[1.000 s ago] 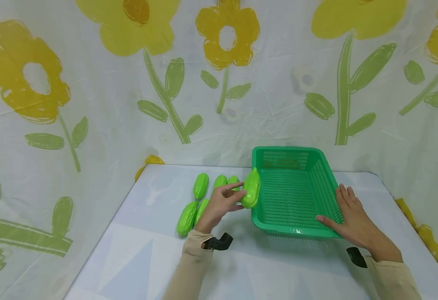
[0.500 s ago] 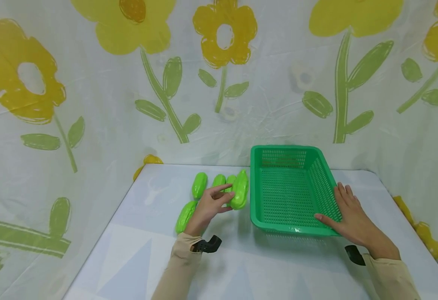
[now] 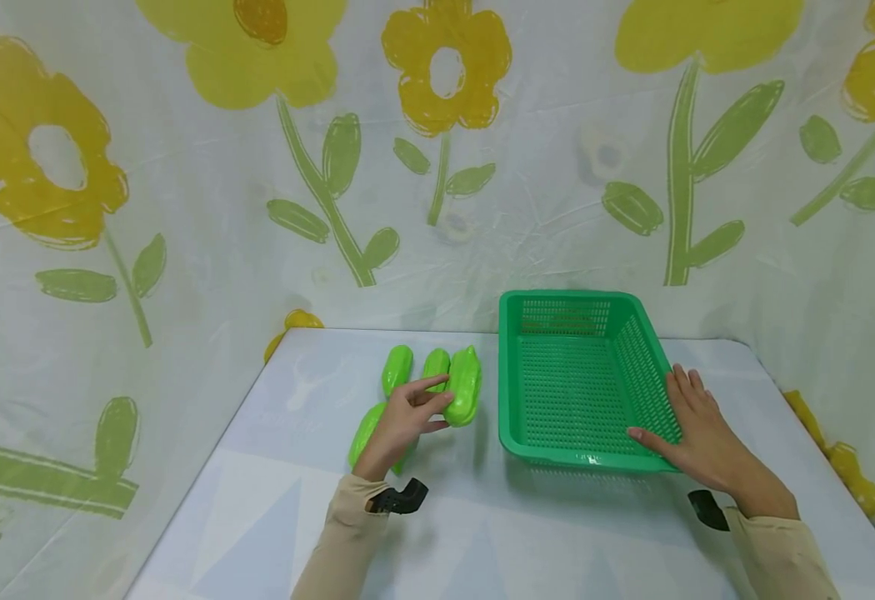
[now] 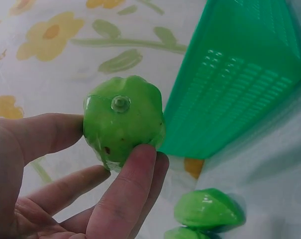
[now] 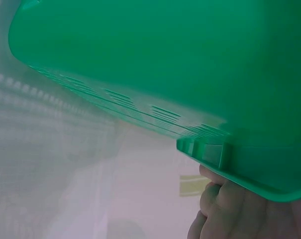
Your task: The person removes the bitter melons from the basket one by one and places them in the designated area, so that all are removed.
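Observation:
In the head view my left hand (image 3: 400, 427) pinches a light green bitter melon (image 3: 464, 387) between thumb and fingers, left of a green plastic basket (image 3: 508, 375). The left wrist view shows this bitter melon (image 4: 121, 127) end-on, its stem nub facing the camera. Several more bitter melons lie around and beneath the left hand, among them one at the back left (image 3: 397, 368) and one beside the wrist (image 3: 366, 429), partly hidden. My right hand (image 3: 707, 442) rests on the basket's right rim, fingers straight along the outer side, thumb over the edge.
The basket has perforated walls and floor, and nothing lies in it. Both stand on a pale table (image 3: 452, 550) with blue triangles. A flower-printed curtain (image 3: 557, 208) closes off the back and sides.
My left hand has moved left with the bitter melon, from the basket's left rim to over the other bitter melons. The right hand and basket have stayed in place.

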A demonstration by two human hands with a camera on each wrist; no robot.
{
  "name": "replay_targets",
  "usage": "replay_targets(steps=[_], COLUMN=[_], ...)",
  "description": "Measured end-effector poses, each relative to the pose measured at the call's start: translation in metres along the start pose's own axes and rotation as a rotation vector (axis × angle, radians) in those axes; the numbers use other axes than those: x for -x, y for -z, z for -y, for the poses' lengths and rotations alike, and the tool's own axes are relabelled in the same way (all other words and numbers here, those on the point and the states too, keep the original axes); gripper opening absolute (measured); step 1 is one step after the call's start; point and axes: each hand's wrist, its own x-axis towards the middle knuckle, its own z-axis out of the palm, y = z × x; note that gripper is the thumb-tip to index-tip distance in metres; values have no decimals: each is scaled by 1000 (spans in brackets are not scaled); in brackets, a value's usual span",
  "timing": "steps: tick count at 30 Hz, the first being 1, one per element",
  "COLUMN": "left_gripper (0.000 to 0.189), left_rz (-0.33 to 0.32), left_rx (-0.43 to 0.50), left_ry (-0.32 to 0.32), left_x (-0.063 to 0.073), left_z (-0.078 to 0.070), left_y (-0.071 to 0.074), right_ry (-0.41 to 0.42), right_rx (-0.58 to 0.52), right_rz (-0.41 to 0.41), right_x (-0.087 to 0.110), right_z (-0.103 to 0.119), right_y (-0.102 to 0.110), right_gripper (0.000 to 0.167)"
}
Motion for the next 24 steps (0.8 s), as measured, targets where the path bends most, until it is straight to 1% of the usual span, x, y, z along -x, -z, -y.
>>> replay_targets(steps=[6,12,18,24], left_gripper=[48,48,49,49], left_rz=[-21,-45,-54,-61], left_rx=[3,-25,-43,-46], left_ry=[15,14,16,25], left_x=[3,6,11,13], left_z=[2,7,11,17], left_y=[4,8,14,17], right_ry=[-5,-3,-2,7], right_rx=[3,2,-3,-11], right_rz=[7,8,17,8], right_x=[0,0,-1,1], right_z=[2,0,1,1], right_y=[1,0,1,1], right_gripper=[114,114,114,114])
